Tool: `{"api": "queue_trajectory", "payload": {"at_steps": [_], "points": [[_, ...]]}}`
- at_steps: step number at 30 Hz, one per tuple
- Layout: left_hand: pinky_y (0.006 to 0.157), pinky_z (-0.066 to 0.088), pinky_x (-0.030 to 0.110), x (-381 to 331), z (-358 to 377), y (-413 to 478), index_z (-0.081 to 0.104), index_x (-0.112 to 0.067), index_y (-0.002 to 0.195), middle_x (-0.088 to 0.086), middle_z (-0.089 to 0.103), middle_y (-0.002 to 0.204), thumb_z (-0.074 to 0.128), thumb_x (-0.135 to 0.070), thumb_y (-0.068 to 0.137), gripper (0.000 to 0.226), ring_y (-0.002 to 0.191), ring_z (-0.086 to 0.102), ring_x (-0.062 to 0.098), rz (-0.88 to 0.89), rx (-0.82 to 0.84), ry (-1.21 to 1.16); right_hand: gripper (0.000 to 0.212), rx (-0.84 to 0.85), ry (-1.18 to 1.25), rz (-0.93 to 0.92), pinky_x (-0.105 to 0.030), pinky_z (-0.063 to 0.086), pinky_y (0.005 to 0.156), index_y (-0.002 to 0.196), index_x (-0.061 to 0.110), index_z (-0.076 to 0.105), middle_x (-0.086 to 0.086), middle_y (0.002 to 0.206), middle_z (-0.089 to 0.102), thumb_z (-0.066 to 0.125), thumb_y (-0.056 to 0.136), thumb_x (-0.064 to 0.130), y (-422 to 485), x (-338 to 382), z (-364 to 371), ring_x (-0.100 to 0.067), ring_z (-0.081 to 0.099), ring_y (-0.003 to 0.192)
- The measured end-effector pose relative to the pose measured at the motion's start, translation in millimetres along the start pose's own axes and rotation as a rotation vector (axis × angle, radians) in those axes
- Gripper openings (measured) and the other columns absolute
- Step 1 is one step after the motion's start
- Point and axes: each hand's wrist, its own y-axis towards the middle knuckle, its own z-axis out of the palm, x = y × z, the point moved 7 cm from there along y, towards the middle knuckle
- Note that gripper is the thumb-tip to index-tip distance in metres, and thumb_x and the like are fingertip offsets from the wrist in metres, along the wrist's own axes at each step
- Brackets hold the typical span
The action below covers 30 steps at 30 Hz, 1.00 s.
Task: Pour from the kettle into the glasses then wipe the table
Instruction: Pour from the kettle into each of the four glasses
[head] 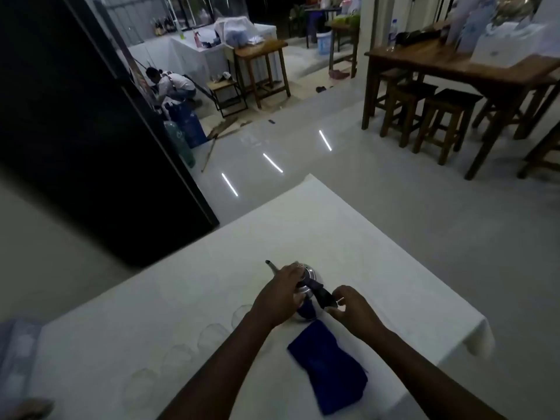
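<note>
A steel kettle with a black handle and a thin spout pointing far-left stands on the white table. My left hand lies over the kettle's lid and body. My right hand pinches the near end of the black handle. A folded blue cloth lies flat on the table just near of the kettle, between my forearms. Several clear glasses stand in a faint row running from beside the kettle toward the near left; they are hard to make out.
The table's right edge and far corner drop to a glossy pale floor. A dark panel stands at the left. Wooden tables and stools stand at the far right. A person crouches far back left.
</note>
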Motion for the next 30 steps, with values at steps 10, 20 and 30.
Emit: {"api": "queue_trajectory", "payload": {"at_steps": [10, 20, 30], "points": [[0.102, 0.043, 0.034, 15, 21, 10, 0.032, -0.013, 0.142, 0.002, 0.025, 0.155, 0.07, -0.015, 0.08, 0.073, 0.136, 0.033, 0.018, -0.068, 0.012, 0.117, 0.015, 0.201, 0.099, 0.014, -0.019, 0.037, 0.057, 0.079, 0.019, 0.052, 0.012, 0.07, 0.054, 0.066, 0.081, 0.02, 21, 0, 9, -0.002, 0.049, 0.061], [0.104, 0.031, 0.023, 8, 8, 8, 0.041, -0.009, 0.138, 0.008, 0.04, 0.147, 0.073, -0.005, 0.078, 0.068, 0.132, 0.041, 0.022, -0.043, -0.04, 0.068, 0.018, 0.205, 0.392, 0.108, -0.021, 0.036, 0.056, 0.073, 0.016, 0.052, 0.003, 0.065, 0.052, 0.061, 0.086, 0.025, 22, 13, 22, -0.01, 0.047, 0.058], [0.102, 0.035, 0.026, -4, -9, -4, 0.035, -0.012, 0.142, 0.004, 0.031, 0.152, 0.068, -0.016, 0.084, 0.067, 0.134, 0.037, 0.019, -0.011, -0.062, 0.078, 0.017, 0.08, 0.455, 0.119, -0.018, 0.037, 0.054, 0.077, 0.007, 0.057, 0.003, 0.064, 0.055, 0.06, 0.087, 0.021, 7, 24, 10, -0.005, 0.048, 0.055]]}}
